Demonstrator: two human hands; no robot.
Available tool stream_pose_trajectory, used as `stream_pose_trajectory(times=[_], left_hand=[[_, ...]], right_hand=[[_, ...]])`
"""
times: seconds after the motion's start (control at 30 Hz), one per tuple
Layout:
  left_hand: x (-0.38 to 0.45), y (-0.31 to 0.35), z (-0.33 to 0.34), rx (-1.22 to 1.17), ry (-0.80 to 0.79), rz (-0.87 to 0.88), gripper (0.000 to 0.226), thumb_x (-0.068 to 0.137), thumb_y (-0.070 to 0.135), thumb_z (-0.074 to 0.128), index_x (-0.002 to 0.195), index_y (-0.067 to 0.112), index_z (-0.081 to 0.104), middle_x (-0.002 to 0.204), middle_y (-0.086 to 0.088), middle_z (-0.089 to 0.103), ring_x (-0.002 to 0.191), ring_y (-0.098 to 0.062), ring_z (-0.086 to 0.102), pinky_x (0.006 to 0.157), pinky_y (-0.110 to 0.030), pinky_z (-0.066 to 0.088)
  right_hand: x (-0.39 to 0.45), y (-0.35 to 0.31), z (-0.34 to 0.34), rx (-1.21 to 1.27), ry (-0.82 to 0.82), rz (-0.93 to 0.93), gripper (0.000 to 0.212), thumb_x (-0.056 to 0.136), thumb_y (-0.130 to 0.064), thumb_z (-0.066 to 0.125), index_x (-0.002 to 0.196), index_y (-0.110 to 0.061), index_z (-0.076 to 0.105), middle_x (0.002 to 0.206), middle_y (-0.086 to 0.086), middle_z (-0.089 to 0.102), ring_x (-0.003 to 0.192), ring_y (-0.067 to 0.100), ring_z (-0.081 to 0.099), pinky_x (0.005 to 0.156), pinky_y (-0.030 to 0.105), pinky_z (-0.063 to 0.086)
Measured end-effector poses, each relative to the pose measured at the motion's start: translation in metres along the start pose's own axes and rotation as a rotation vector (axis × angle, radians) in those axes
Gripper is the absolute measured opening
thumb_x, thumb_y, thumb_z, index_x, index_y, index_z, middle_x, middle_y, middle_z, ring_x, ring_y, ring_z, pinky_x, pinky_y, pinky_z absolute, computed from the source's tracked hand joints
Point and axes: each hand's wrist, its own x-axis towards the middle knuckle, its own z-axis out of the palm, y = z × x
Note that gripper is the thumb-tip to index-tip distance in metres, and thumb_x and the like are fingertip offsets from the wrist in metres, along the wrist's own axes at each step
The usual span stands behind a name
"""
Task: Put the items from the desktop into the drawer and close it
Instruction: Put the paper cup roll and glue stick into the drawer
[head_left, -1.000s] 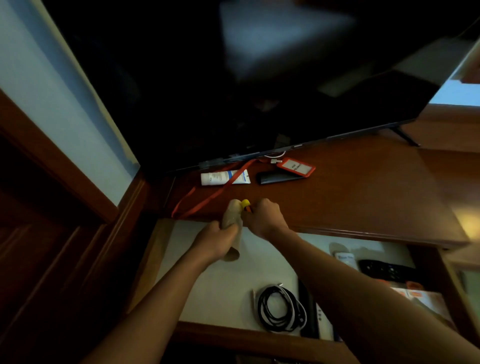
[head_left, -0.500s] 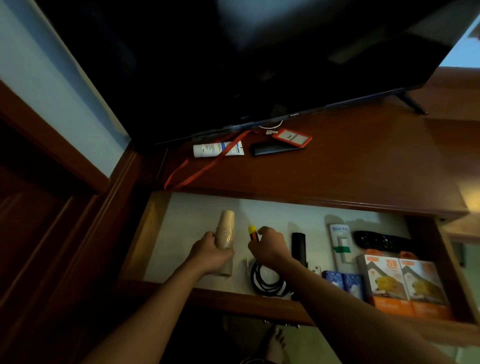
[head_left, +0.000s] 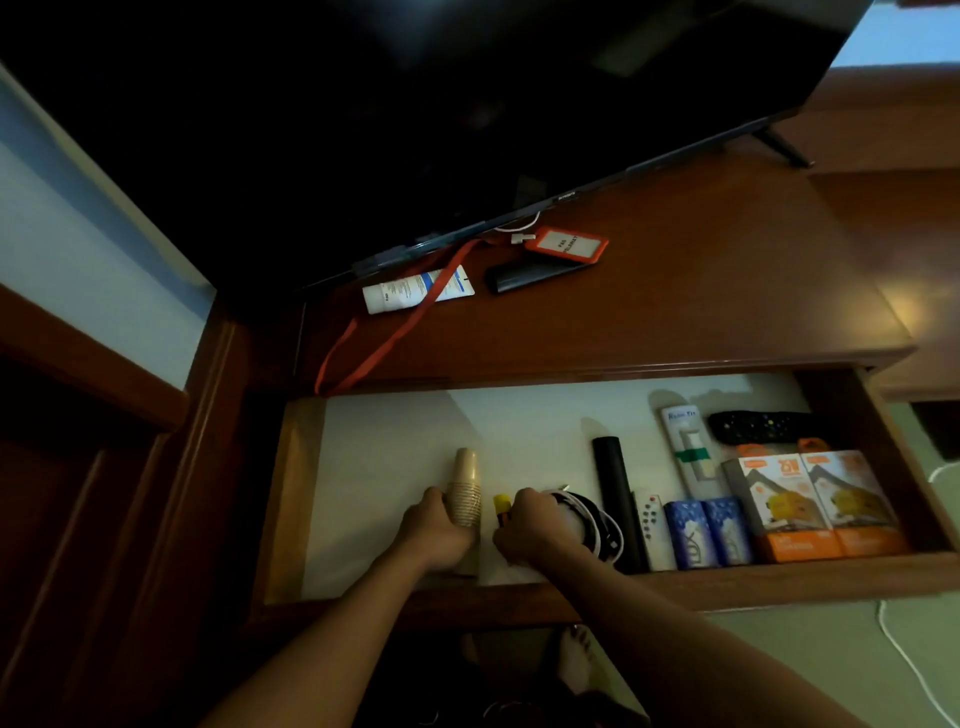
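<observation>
both hands low in the open drawer (head_left: 883, 431)
left hand (head_left: 434, 530) grips a stack of paper cups (head_left: 466, 491) lying on the drawer floor; right hand (head_left: 535, 525) pinches a yellow-tipped marker (head_left: 502, 505) beside a coiled cable (head_left: 592, 519). a white tube (head_left: 415, 291) lies on the bench (head_left: 727, 291).

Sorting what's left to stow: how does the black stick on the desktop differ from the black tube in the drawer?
The black stick lies on the desktop, not yet stowed; the black tube already lies in the drawer. The stick runs nearly crosswise under the orange tag; the tube runs front to back beside the coiled cable. Both are dark, slim and untouched.
</observation>
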Motion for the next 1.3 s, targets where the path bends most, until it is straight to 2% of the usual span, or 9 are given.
stream_pose_trajectory(times=[0.13, 0.27, 0.43, 0.73, 0.9, 1.0, 1.1, 1.23, 1.3], left_hand=[[0.006, -0.009, 0.002, 0.006, -0.028, 0.012, 0.065, 0.077, 0.042, 0.073, 0.129, 0.016, 0.044, 0.124, -0.009, 0.062, 0.106, -0.027, 0.061, 0.078, -0.031, 0.048], [0.006, -0.013, 0.007, -0.005, -0.049, 0.028, 0.067, 0.072, 0.042, 0.078, 0.124, 0.018, 0.042, 0.122, -0.007, 0.062, 0.106, -0.027, 0.061, 0.079, -0.031, 0.049], [0.005, -0.013, 0.01, 0.022, -0.059, 0.057, 0.073, 0.069, 0.051, 0.08, 0.125, 0.021, 0.044, 0.124, -0.005, 0.063, 0.109, -0.026, 0.061, 0.083, -0.031, 0.049], [0.0, -0.006, 0.012, 0.002, -0.113, 0.048, 0.067, 0.074, 0.034, 0.068, 0.135, 0.022, 0.044, 0.127, -0.005, 0.062, 0.112, -0.024, 0.06, 0.089, -0.031, 0.05], [-0.004, -0.002, 0.013, 0.006, -0.105, 0.038, 0.07, 0.073, 0.038, 0.068, 0.136, 0.019, 0.044, 0.131, -0.008, 0.06, 0.117, -0.028, 0.058, 0.091, -0.033, 0.049], [-0.006, 0.002, 0.01, 0.037, -0.101, 0.003, 0.071, 0.069, 0.039, 0.068, 0.134, 0.017, 0.046, 0.13, -0.009, 0.06, 0.116, -0.028, 0.058, 0.086, -0.031, 0.049], [-0.007, 0.01, 0.002, 0.123, -0.057, 0.015, 0.06, 0.078, 0.039, 0.069, 0.127, 0.013, 0.048, 0.127, -0.012, 0.059, 0.114, -0.029, 0.058, 0.079, -0.029, 0.046], [-0.007, 0.039, -0.028, 0.234, 0.031, 0.166, 0.043, 0.084, 0.034, 0.063, 0.12, 0.013, 0.053, 0.122, -0.012, 0.059, 0.103, -0.027, 0.059, 0.076, -0.033, 0.048], [-0.009, 0.061, -0.05, 0.218, 0.121, 0.293, 0.04, 0.09, 0.033, 0.058, 0.125, 0.013, 0.053, 0.126, -0.01, 0.058, 0.107, -0.026, 0.059, 0.085, -0.036, 0.052]], right_hand=[[0.001, -0.002, 0.015, -0.037, 0.011, 0.035, 0.033, 0.082, -0.015, 0.067, 0.11, 0.0, 0.058, 0.117, 0.021, 0.061, 0.104, 0.037, 0.064, 0.071, 0.032, 0.048], [0.0, -0.001, 0.025, -0.023, 0.062, 0.039, 0.031, 0.088, -0.018, 0.059, 0.111, 0.002, 0.058, 0.118, 0.024, 0.061, 0.107, 0.04, 0.062, 0.081, 0.038, 0.051], [0.0, 0.001, 0.026, 0.0, 0.117, 0.042, 0.027, 0.091, -0.022, 0.058, 0.108, -0.001, 0.06, 0.114, 0.021, 0.065, 0.105, 0.037, 0.063, 0.078, 0.038, 0.05], [0.0, 0.003, 0.023, 0.013, 0.103, 0.057, 0.025, 0.092, -0.02, 0.059, 0.107, -0.001, 0.06, 0.113, 0.019, 0.065, 0.105, 0.033, 0.063, 0.076, 0.033, 0.047], [-0.006, -0.001, 0.014, -0.028, 0.081, 0.044, 0.024, 0.088, -0.016, 0.061, 0.105, 0.001, 0.061, 0.112, 0.02, 0.066, 0.104, 0.034, 0.064, 0.075, 0.033, 0.048], [-0.012, -0.004, 0.001, -0.048, 0.077, 0.041, 0.023, 0.085, -0.015, 0.062, 0.102, 0.0, 0.061, 0.112, 0.021, 0.065, 0.104, 0.036, 0.063, 0.072, 0.033, 0.047], [-0.017, -0.009, -0.018, -0.043, 0.115, 0.013, 0.009, 0.082, -0.011, 0.063, 0.083, -0.005, 0.057, 0.096, 0.02, 0.067, 0.087, 0.034, 0.067, 0.06, 0.03, 0.045], [-0.016, -0.02, -0.049, 0.006, 0.218, -0.036, 0.019, 0.084, -0.013, 0.061, 0.069, -0.011, 0.05, 0.073, 0.008, 0.06, 0.064, 0.023, 0.06, 0.055, 0.031, 0.05], [-0.012, -0.029, -0.069, 0.03, 0.284, -0.061, 0.023, 0.085, -0.015, 0.059, 0.066, -0.014, 0.047, 0.064, 0.004, 0.055, 0.053, 0.017, 0.052, 0.047, 0.025, 0.045]])
